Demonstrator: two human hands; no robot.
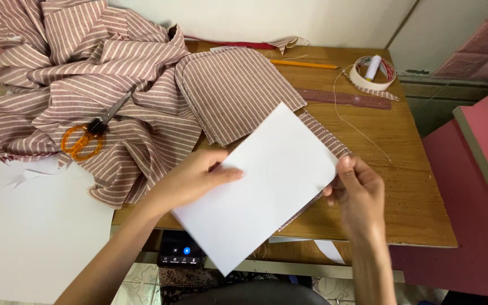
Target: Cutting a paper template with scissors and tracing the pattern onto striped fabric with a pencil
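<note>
**White card held over striped fabric piece, both hands on it**

I see a stiff white rectangular paper sheet (261,186) held tilted over the front edge of the brown wooden bench (408,186). Under it lies a red-and-white striped cut fabric piece (326,138); only its right edge shows past the sheet. My read: the sheet is being lined up on the fabric, so alignment is under way, and nothing visible yet shows marking or cutting around it.

Left hand (190,181): fingers (227,172) lie flat and close together on top of the sheet near its left edge, thumb hidden below. Looks like a light pinch on the sheet. Right hand (360,192): fingers curled in, pinching the sheet's right corner, maybe the fabric edge too; I cannot tell.

Around: stack of rounded striped fabric panels (235,90) just behind the sheet, a big heap of the same striped cloth (74,62) on the left with orange-handled scissors (88,135) resting on it, a yellow pencil (303,64), a tape roll (374,73) at the far right, a dark red zipper strip (343,97), loose white thread (357,127).
</note>
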